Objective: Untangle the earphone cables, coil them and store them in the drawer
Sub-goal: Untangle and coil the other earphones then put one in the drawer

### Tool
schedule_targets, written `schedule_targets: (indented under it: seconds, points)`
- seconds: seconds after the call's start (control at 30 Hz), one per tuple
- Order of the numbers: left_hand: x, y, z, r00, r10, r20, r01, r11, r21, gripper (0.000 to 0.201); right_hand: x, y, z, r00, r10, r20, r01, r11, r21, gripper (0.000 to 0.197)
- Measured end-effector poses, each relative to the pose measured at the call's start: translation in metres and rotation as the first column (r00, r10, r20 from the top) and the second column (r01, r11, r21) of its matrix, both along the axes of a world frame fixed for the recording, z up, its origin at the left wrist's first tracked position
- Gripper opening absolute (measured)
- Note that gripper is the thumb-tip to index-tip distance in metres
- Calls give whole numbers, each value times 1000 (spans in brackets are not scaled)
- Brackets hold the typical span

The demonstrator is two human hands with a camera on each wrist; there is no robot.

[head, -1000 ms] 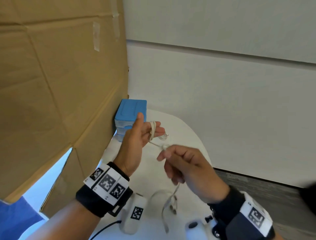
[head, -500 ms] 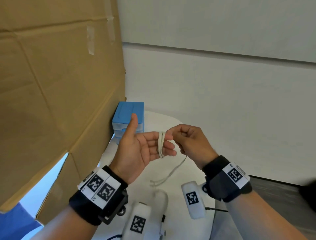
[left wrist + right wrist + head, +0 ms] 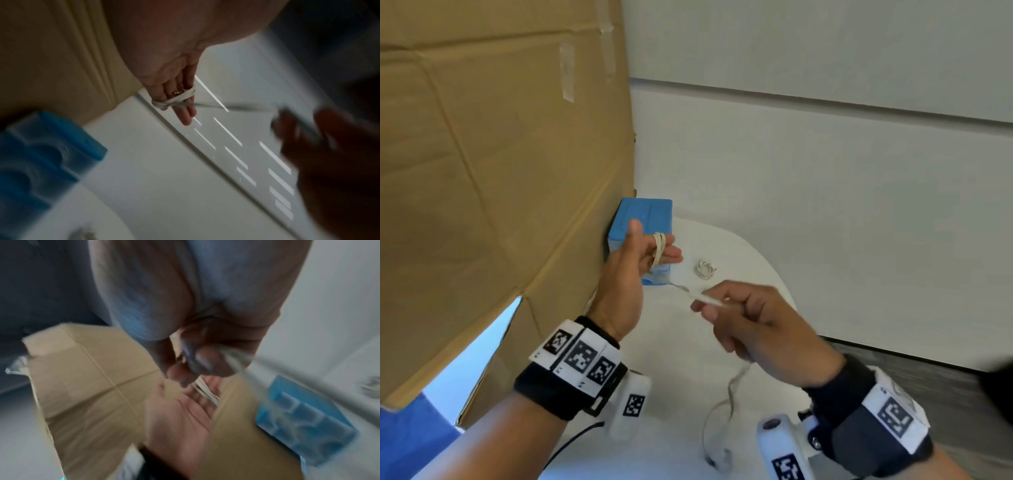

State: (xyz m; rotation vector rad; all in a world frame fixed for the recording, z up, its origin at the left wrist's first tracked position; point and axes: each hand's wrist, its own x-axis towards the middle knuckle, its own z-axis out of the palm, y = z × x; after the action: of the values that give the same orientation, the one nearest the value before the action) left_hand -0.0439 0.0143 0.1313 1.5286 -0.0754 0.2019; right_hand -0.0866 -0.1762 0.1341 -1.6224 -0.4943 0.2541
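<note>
A white earphone cable (image 3: 659,249) is wound in a few loops round the straight fingers of my left hand (image 3: 640,260), palm up. The loops (image 3: 179,99) show in the left wrist view too. From there the cable runs taut to my right hand (image 3: 722,305), which pinches it between thumb and fingers (image 3: 207,361). The rest of the cable (image 3: 726,404) hangs below that hand down to the white table (image 3: 739,246). A second, coiled earphone (image 3: 704,269) lies on the table. The blue drawer box (image 3: 645,219) stands behind my left hand, partly hidden.
A big cardboard box (image 3: 500,171) fills the left side, close against the drawer box. White walls stand behind the table. The table edge curves away on the right, with dark floor (image 3: 928,363) beyond.
My right hand has swung from beside the left fingertips down and toward me, pulling the cable taut. The left hand has lifted slightly toward the drawer box, loops still on its fingers.
</note>
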Motion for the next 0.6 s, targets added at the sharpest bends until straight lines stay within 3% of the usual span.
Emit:
schedule_targets:
  seconds: [0.07, 0.13, 0.37, 0.47, 0.6]
  points:
    - [-1, -4, -10, 999, -1, 49, -4, 994, 107, 82, 7, -5, 20, 991, -100, 92, 97, 995, 32, 22]
    - [-4, -9, -13, 996, -79, 49, 72, 990, 121, 80, 18, -9, 37, 964, -219, 148, 211, 975, 71, 18]
    - [-18, -18, 13, 920, -391, -36, 380, 910, -163, 94, 64, -16, 38, 880, -455, 140, 451, 891, 55, 16]
    - [-20, -15, 22, 912, -410, 7, 390, 861, -328, 90, 69, -14, 17, 896, -443, 46, 440, 896, 51, 12]
    - [-19, -5, 31, 921, -389, 19, 345, 793, -503, 86, 46, -1, -15, 958, -288, 11, 288, 955, -68, 14]
